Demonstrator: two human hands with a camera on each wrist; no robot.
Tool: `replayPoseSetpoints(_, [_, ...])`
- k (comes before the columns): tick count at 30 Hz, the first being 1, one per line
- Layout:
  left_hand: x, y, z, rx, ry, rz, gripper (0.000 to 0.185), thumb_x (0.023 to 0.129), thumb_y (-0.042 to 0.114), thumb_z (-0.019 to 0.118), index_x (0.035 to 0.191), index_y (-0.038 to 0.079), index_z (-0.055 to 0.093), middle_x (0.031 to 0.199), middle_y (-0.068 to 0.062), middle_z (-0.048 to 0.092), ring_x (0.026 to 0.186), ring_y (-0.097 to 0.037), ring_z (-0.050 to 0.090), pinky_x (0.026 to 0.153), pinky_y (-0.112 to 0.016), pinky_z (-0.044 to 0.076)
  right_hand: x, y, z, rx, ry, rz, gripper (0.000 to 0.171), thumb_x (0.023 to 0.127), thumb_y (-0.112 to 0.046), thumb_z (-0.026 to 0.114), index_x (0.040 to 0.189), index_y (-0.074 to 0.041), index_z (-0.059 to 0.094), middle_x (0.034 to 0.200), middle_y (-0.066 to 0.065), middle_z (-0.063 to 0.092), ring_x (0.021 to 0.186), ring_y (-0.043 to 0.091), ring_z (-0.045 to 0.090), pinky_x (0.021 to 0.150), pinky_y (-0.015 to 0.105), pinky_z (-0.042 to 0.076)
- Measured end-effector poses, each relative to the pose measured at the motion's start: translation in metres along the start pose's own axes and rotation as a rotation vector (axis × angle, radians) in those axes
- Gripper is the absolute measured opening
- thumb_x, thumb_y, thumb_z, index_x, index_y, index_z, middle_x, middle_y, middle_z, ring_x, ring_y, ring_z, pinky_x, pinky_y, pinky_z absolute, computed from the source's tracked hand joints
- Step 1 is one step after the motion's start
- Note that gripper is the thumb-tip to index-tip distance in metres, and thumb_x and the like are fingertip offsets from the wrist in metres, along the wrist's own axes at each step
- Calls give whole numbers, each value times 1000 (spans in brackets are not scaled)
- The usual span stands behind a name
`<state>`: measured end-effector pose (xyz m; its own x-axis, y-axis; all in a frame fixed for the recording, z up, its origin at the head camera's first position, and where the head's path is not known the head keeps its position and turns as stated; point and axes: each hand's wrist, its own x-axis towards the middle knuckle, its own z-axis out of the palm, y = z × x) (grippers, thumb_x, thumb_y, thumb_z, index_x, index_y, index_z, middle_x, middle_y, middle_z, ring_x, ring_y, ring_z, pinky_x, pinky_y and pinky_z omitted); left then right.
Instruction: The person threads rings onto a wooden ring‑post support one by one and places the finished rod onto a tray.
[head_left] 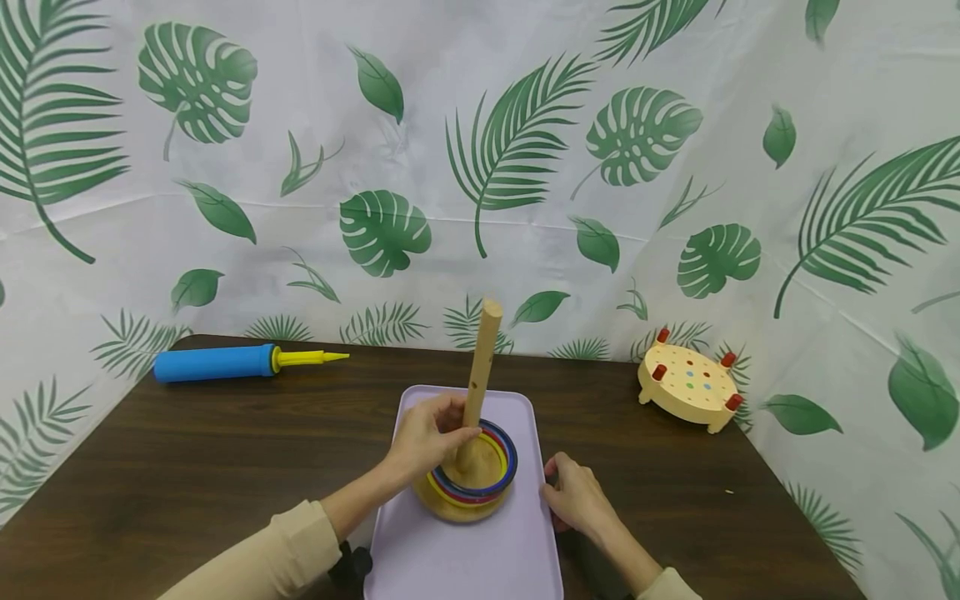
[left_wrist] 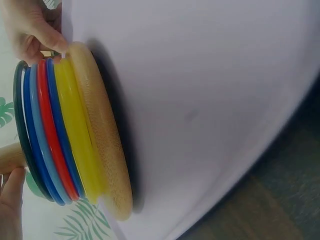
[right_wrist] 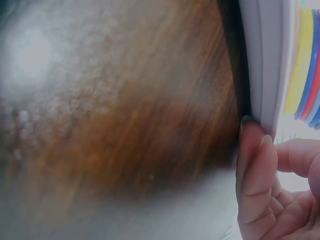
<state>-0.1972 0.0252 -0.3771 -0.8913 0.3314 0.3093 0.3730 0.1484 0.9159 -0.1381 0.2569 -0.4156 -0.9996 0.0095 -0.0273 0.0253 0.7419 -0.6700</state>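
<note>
My left hand (head_left: pixel 423 437) grips the upright wooden peg (head_left: pixel 483 358), thumb in front, just above a stack of rings. Around the peg lie several thin coloured rings (head_left: pixel 512 462); in the left wrist view a yellow ring (left_wrist: pixel 77 130) sits lowest, with blue, a red ring (left_wrist: pixel 50 135), light blue and dark green above. They rest on a round wooden base (head_left: pixel 457 510). Under it is a lilac tray (head_left: pixel 480 558). At the tray's right edge, my right hand (head_left: pixel 581 500) pinches the rim (right_wrist: pixel 265 60) between thumb and fingers.
A blue hand pump (head_left: pixel 213 364) with a yellow nozzle lies at the table's back left. At the back right stands a round cream toy (head_left: pixel 686 379) with red pegs. Behind the dark wooden table (head_left: pixel 300 433) hangs a leaf-print cloth (head_left: pixel 525 275).
</note>
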Motion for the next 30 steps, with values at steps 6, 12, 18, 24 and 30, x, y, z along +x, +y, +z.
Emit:
replayPoseSetpoints(6, [-3,-3,-1,-5,3,10,19,78,3,74,95,2,66,89,-13,70,76,-17,65,68,-25,56,2,-1,0,4,-18,-7,15,82,1,58,96,4,53,52,4,52,35,10,53,34,27,48])
replayPoseSetpoints(12, [0,-7,0,-27,-12,29,22,79,2,73,99,0,64,93,-15,69,81,-23,67,71,-22,55,6,-2,-7,10,-29,-17,17,83,-1,62,96,4,53,53,5,54,37,11,54,35,27,48])
replayPoseSetpoints(18, [-7,-11,-19,36,-108,8,41,84,15,71,121,2,57,113,-16,65,103,-29,64,88,-37,53,9,2,-19,-63,42,-43,23,87,-9,65,105,2,57,62,3,58,46,12,57,44,26,50])
replayPoseSetpoints(24, [-14,-21,-67,434,-57,108,58,85,20,69,136,2,47,129,-18,57,112,-35,58,93,-50,48,15,12,-41,-334,233,-200,34,87,-13,67,115,4,59,98,21,63,87,34,61,75,47,52])
replayPoseSetpoints(30, [-24,-26,-103,765,-132,1,77,88,40,63,146,2,29,149,-27,26,137,-48,19,108,-65,20,16,19,-49,-465,228,-215,55,89,-23,64,134,4,47,140,36,34,128,52,33,96,70,32])
